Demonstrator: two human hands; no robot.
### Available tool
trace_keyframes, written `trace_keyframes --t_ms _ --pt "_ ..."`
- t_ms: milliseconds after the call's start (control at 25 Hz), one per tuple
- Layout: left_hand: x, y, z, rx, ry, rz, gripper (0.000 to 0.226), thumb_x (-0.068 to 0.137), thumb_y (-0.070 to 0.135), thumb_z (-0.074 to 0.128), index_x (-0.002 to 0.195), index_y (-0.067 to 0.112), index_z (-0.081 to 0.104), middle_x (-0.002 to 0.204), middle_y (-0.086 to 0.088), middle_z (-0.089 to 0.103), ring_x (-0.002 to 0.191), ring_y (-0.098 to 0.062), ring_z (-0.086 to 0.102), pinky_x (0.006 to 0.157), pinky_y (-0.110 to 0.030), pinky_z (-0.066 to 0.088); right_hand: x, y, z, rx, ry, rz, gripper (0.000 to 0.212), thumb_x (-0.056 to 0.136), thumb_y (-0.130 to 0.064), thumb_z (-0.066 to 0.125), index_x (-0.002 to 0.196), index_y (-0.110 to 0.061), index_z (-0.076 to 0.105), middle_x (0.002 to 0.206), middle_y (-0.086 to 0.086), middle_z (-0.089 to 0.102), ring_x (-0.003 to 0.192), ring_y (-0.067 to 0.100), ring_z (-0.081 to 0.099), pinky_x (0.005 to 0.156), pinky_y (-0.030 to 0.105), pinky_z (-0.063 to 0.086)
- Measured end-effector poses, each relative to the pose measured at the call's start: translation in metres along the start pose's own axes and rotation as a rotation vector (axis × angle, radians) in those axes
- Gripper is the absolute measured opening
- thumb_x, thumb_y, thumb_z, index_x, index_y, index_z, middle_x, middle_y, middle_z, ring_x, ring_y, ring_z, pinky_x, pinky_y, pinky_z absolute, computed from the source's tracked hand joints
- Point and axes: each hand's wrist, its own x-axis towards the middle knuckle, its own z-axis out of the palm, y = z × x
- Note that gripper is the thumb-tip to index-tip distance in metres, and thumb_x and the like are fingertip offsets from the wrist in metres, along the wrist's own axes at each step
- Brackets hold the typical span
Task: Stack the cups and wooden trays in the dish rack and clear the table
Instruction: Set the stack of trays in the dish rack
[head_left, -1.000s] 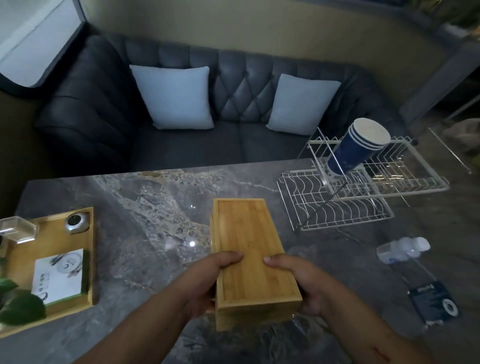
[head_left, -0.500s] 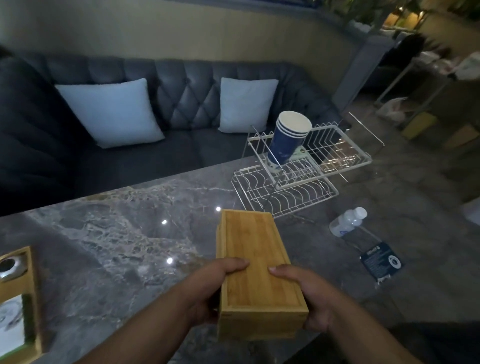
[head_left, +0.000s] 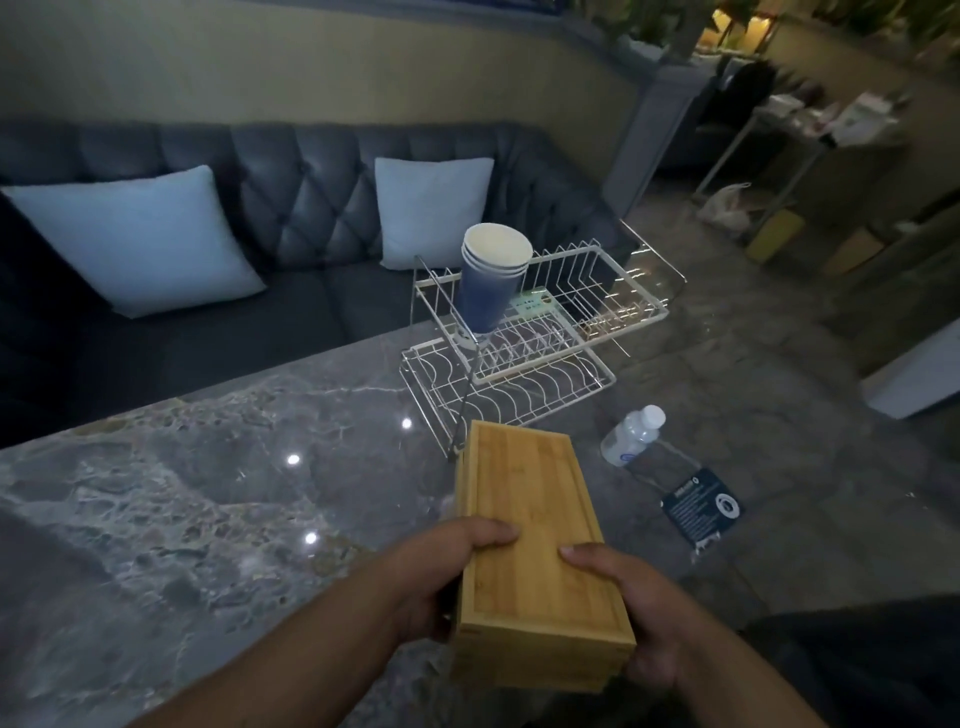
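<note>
A stack of bamboo wooden trays (head_left: 530, 530) is held above the near edge of the marble table (head_left: 182, 493). My left hand (head_left: 441, 577) grips its left side and my right hand (head_left: 631, 613) grips its right side, thumbs on top. The white wire dish rack (head_left: 519, 364) stands at the table's far edge, just beyond the trays' far end. A nested stack of blue paper cups (head_left: 491, 280) leans in the rack's left part, mouths up.
A small clear plastic bottle (head_left: 631, 436) lies right of the trays, with a dark blue card (head_left: 701, 506) beside it. A dark sofa (head_left: 291, 218) with two pale cushions runs behind the table. Shelving and bags stand at the far right.
The view has swung to the right and the tray stack has moved with both hands toward the dish rack. The large tray with small items at the left has gone out of view.
</note>
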Motion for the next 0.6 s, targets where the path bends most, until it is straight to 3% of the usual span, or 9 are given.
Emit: trace_keyframes --t_ms 80,240,440,600 --pt "0.015 0.008 0.012 0.006 -0.002 0.014 0.075 0.066 0.047 0.086 0.13 0.017 0.061 0.12 -0.015 0.075 0.113 -0.039 0.069 0.107 -0.059 0.047 0.004 -0.011 -0.015 -0.001 0.01 -0.004 0.087 0.061 -0.027 0.095 0.136 -0.012 0.055 0.126 0.028 0.069 0.114 0.05 0.067 0.104 0.065 0.047" --pt "0.053 0.026 0.035 -0.034 0.044 0.072 0.083 0.061 0.046 0.091 0.132 0.018 0.059 0.119 -0.016 0.075 0.111 -0.041 0.07 0.104 -0.06 0.05 0.021 -0.045 -0.047 0.053 -0.018 0.0 0.067 0.067 -0.025 0.09 0.124 -0.011 0.058 0.115 0.028 0.074 0.101 0.048 0.072 0.079 0.06 0.06" --pt "0.083 0.037 0.059 -0.167 0.075 0.101 0.091 0.055 0.043 0.097 0.133 0.016 0.059 0.119 -0.017 0.076 0.109 -0.042 0.072 0.102 -0.059 0.052 0.055 -0.083 -0.086 -0.054 -0.03 0.01 0.06 0.077 -0.026 0.081 0.129 -0.006 0.058 0.115 0.025 0.075 0.105 0.044 0.073 0.095 0.058 0.055" --pt "0.103 0.044 0.081 -0.264 0.063 0.124 0.087 0.06 0.038 0.098 0.133 0.013 0.059 0.121 -0.018 0.075 0.11 -0.04 0.072 0.097 -0.054 0.057 0.077 -0.116 -0.119 -0.167 -0.076 0.009 0.071 0.068 -0.031 0.092 0.126 -0.011 0.056 0.11 0.021 0.077 0.101 0.041 0.075 0.097 0.059 0.055"
